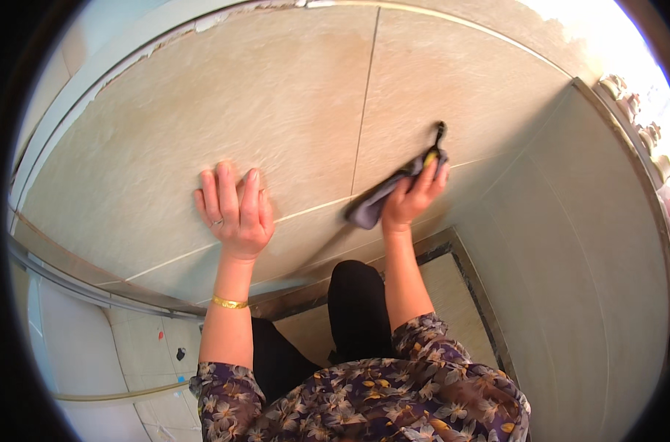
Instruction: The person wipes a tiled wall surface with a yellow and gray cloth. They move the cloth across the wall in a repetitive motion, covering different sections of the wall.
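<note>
My left hand (pixel 235 206) lies against a beige tiled wall (pixel 276 96), fingers stretched out and a little apart, with a ring on one finger. In my right hand (pixel 416 193) is a dark grey cloth (pixel 375 206), bunched up and blurred by motion. A black loop (pixel 440 132) sticks out from its upper end, and a bit of yellow shows near my fingers. The cloth is against or very close to the wall, just right of a vertical grout line; whether it touches all along cannot be made out.
A second tiled wall (pixel 563 243) meets this one in a corner on the right. Below is a floor with a dark border (pixel 482 302). A metal frame rail (pixel 92 287) curves along the left. Bright light and pinkish items (pixel 644 132) show at upper right.
</note>
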`<state>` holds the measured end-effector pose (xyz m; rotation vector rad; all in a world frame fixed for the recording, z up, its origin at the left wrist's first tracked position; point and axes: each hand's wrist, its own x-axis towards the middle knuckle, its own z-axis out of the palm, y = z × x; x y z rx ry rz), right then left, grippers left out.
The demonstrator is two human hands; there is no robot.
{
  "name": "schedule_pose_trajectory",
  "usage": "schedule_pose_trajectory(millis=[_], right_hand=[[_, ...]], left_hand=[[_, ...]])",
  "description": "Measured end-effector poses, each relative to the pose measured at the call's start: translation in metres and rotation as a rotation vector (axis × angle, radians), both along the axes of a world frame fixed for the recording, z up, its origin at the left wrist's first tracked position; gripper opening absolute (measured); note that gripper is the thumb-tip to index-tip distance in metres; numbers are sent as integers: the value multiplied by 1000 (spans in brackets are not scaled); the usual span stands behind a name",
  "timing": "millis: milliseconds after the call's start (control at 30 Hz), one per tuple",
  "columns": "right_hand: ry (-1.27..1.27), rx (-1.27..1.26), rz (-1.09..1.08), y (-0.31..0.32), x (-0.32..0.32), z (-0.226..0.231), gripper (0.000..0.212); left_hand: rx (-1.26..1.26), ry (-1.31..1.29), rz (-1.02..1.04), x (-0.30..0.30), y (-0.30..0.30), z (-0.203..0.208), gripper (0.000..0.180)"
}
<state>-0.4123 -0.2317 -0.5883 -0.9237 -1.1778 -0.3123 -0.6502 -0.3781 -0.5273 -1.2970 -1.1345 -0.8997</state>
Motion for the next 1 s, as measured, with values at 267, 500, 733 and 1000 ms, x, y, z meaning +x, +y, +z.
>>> schedule_pose_trajectory(millis=[267,500,733,1000], right_hand=[[-465,342,72,0,8,131,37],[-316,298,48,-1,2,118,30],[-327,502,96,30,23,180,31],[-585,586,202,-23,-41,140,24]], left_hand=[[-26,27,16,-2,-6,1,34],[-19,21,22,3,0,0,34],[-13,42,47,1,-5,4,33],[-13,39,45,-1,-3,0,33]])
